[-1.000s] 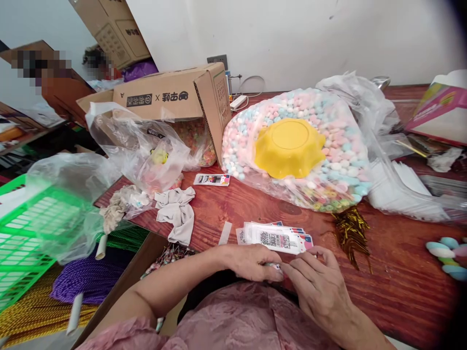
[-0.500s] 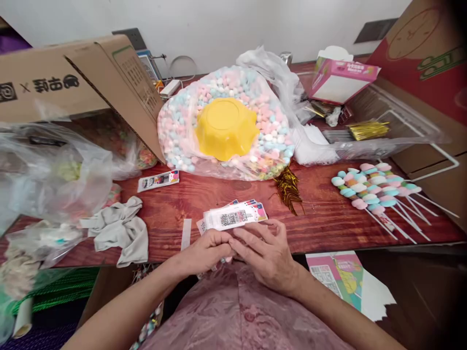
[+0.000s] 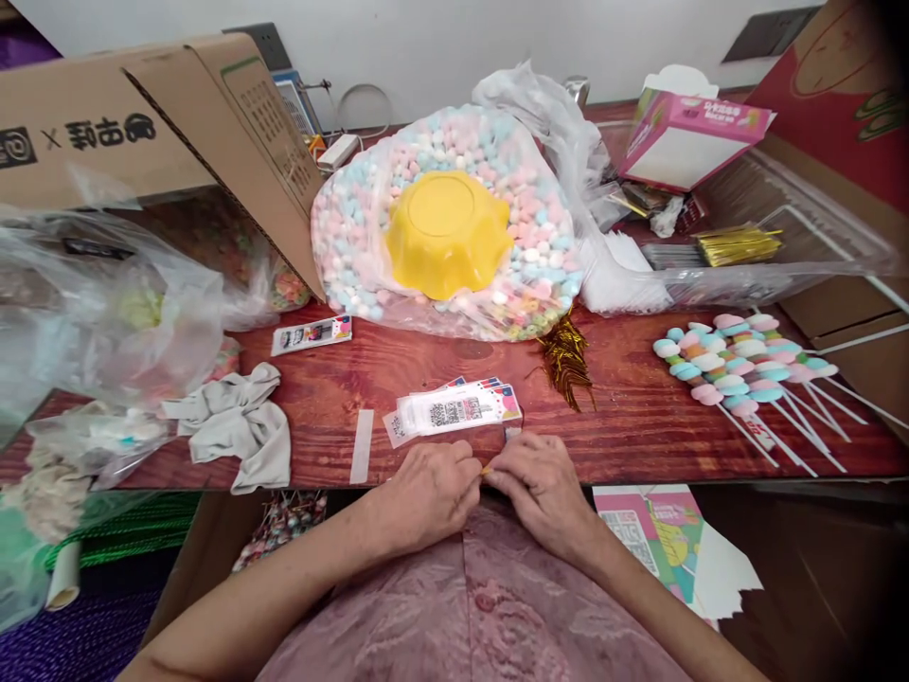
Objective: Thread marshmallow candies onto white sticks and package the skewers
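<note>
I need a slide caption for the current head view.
Left hand and right hand meet at a small yellow piece, facing printed strips and an upturned yellow bowl on bagged sweets.

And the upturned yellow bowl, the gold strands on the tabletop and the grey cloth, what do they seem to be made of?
Yellow bowl: probably smooth moulded plastic, with even colour and soft shine.
Gold strands: likely metallic foil or coated wire; they glint.
Grey cloth: matt fabric, softly creased; fibre cannot be told.
</note>
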The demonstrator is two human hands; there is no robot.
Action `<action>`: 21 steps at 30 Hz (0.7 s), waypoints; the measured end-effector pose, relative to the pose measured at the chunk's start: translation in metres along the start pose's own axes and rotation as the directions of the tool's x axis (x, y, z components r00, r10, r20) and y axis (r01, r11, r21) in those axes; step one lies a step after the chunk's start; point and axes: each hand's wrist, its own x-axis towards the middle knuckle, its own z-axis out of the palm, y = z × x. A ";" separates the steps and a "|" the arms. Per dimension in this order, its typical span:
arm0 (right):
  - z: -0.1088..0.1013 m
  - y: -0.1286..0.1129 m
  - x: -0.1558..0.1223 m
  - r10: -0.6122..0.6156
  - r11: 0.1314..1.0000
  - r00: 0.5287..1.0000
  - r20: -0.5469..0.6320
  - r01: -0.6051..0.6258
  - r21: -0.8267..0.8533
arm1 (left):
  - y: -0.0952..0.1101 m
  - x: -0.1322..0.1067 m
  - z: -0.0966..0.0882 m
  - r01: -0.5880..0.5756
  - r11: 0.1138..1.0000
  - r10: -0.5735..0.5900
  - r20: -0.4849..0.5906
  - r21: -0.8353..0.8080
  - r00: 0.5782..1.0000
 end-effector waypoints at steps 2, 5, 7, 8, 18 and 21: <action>-0.009 0.011 0.003 0.102 0.992 0.986 -0.130 -0.111 -0.063 | -0.009 0.010 0.000 0.021 0.981 -0.045 -0.119 -0.195 0.992; -0.014 0.026 0.011 0.162 0.926 0.935 -0.317 -0.255 -0.278 | -0.025 0.028 -0.001 0.105 0.755 -0.288 -0.183 -0.647 0.940; -0.012 0.031 0.017 0.176 0.848 0.938 -0.298 -0.298 -0.439 | -0.033 0.040 0.000 0.172 0.442 -0.468 -0.063 -0.881 0.882; -0.010 0.032 0.020 0.191 0.810 0.946 -0.261 -0.302 -0.503 | -0.036 0.046 0.001 0.195 0.287 -0.527 0.016 -0.938 0.850; -0.014 0.048 0.017 0.323 0.655 0.931 -0.171 -0.350 -0.670 | -0.048 0.054 0.010 0.235 0.062 -0.610 0.149 -0.970 0.778; -0.020 0.048 0.008 0.319 0.752 0.910 -0.264 -0.413 -0.513 | -0.043 0.052 0.010 0.204 0.089 -0.606 0.110 -0.975 0.788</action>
